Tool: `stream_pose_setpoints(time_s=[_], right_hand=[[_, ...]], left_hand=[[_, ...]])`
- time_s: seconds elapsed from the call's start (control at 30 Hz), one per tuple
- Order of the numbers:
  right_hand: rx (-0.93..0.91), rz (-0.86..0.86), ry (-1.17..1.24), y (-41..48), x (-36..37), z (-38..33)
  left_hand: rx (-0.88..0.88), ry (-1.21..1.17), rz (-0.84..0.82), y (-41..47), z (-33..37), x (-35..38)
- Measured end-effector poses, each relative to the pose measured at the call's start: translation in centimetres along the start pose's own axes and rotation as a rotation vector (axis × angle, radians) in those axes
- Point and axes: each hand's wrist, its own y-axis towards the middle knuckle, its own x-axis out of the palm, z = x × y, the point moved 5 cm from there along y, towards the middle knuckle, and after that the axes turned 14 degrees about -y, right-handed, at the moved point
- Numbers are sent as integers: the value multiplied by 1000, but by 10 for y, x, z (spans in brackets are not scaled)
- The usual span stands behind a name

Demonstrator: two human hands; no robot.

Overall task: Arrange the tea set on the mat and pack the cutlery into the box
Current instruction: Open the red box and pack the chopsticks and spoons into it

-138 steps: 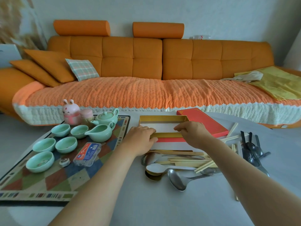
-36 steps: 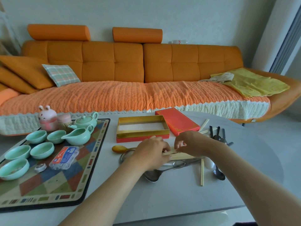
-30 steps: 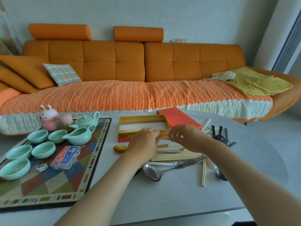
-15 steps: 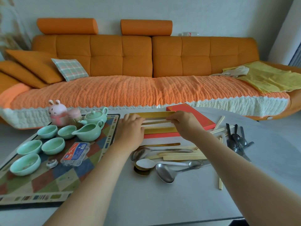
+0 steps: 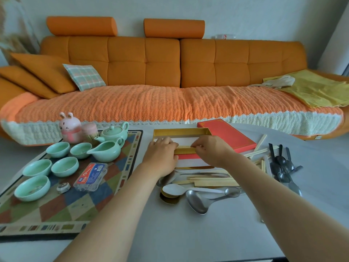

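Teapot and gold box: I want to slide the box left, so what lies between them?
In the head view, only the mat's patterned border and bare table separate the teapot and gold box.

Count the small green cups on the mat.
5, all at the mat's left: two at the back, two in the middle, one nearest. None looks hidden.

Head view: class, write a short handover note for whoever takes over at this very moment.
Left hand and right hand: both over the near edge of the gold box, setting chopsticks into it.
Lid: off, right of the box.
Done: teapot, pitcher and cups stand on the mat.
Left: loose chopsticks, spoons and black cutlery on the table still need packing.
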Motion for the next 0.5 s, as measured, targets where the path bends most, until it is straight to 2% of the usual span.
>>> stream_pose_setpoints(time_s=[0.1, 0.2, 0.37, 0.43, 0.5], right_hand=[[-24, -75, -32, -4, 5, 0], [-50, -25, -37, -8, 2, 3], [-164, 204, -46, -21, -18, 4], [-185, 203, -44, -28, -26, 4], [-195, 108, -44, -38, -30, 4]], left_hand=[[-25, 7, -62, 0, 3, 1], [-27, 5, -74, -2, 6, 0], [97, -55, 57, -7, 24, -9], [155, -115, 105, -10, 36, -13], [212, -144, 126, -14, 49, -16]])
